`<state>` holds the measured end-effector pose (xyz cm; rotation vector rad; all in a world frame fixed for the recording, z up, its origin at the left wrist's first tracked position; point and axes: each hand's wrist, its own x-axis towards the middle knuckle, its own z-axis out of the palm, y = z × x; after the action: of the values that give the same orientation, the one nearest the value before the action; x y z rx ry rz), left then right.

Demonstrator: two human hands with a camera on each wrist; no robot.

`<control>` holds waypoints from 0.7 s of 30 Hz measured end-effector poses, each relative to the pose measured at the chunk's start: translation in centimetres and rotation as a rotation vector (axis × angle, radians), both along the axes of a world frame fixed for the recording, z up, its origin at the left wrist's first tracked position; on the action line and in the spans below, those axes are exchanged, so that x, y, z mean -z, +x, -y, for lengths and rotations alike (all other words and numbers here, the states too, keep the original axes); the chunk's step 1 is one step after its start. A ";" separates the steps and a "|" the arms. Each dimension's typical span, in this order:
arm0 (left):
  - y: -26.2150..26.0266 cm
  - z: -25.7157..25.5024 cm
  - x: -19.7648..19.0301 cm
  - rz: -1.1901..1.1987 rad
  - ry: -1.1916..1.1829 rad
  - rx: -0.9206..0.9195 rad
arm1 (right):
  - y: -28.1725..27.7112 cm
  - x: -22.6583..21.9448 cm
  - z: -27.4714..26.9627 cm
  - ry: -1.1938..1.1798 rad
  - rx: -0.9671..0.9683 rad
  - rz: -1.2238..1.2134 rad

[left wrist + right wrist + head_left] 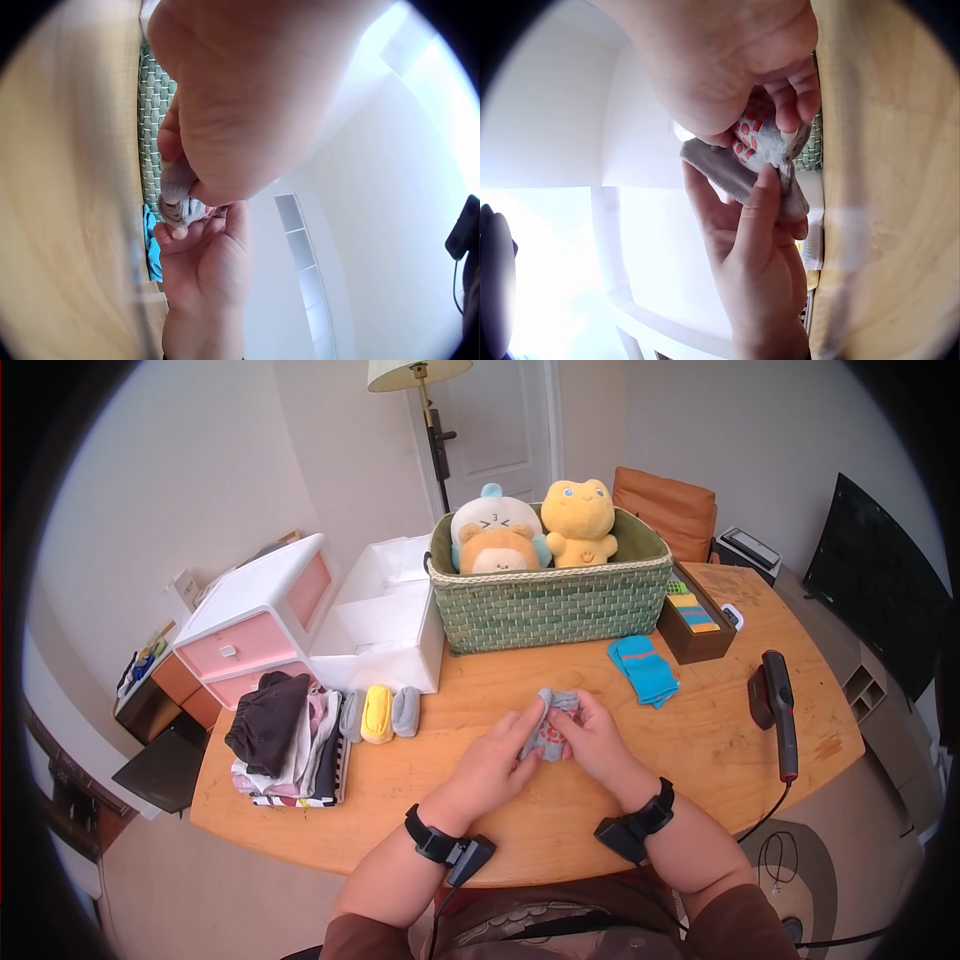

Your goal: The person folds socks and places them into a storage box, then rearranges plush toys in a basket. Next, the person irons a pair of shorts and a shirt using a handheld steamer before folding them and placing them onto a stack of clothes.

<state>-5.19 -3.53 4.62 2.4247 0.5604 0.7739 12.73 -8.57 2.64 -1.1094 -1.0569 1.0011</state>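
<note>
Both hands hold a grey sock point(549, 740) with red dots, above the table in front of the body. The left hand point(490, 763) grips its cuff end, thumb on the near side in the right wrist view, where the cuff opening point(724, 166) gapes. Fingers of the right hand point(603, 748) pinch the bunched, red-dotted fabric point(750, 139); part of the sock is hidden behind them. To the right lies a pair of blue socks point(645, 672) with an orange stripe. Rolled grey socks point(405, 712) and a yellow roll point(377, 715) stand in a row at left.
A green woven basket point(550, 610) with plush toys stands at the back. Beside it are a white bin point(385, 660), a pink-and-white drawer unit point(250, 615) and a brown box point(700, 645) of socks. Folded clothes point(285, 750) lie left, a corded handheld appliance point(778, 715) right.
</note>
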 end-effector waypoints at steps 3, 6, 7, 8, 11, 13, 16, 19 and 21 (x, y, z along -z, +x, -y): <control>0.2 0.4 0.3 0.055 0.009 0.045 | -0.3 -0.1 0.1 0.004 0.035 -0.003; 0.6 0.7 1.0 0.051 0.064 0.059 | -0.5 0.1 0.1 0.035 0.061 0.002; 0.7 0.7 1.1 0.040 0.091 0.048 | -0.5 0.4 0.0 0.058 0.070 0.011; 0.7 0.8 1.2 0.039 0.091 0.049 | -0.5 0.6 -0.1 0.082 0.080 0.018; 0.8 0.9 1.1 0.025 0.163 0.032 | -0.5 0.3 0.1 0.105 0.096 0.026; 0.7 1.2 0.7 0.016 0.056 0.060 | -0.6 -0.2 0.4 0.086 0.085 0.012; 0.7 1.4 0.1 -0.001 0.049 0.068 | -0.5 -0.1 0.5 0.056 0.066 -0.011; 0.7 0.2 1.5 0.114 0.020 0.143 | -0.6 -0.1 0.6 0.059 0.052 -0.008; 0.7 -0.2 1.8 0.123 -0.025 0.161 | -0.7 -0.3 0.7 0.074 0.050 0.003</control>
<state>-4.50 -3.32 2.87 2.3458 0.3205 0.8348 12.01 -9.23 2.90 -1.0718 -1.0553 0.9145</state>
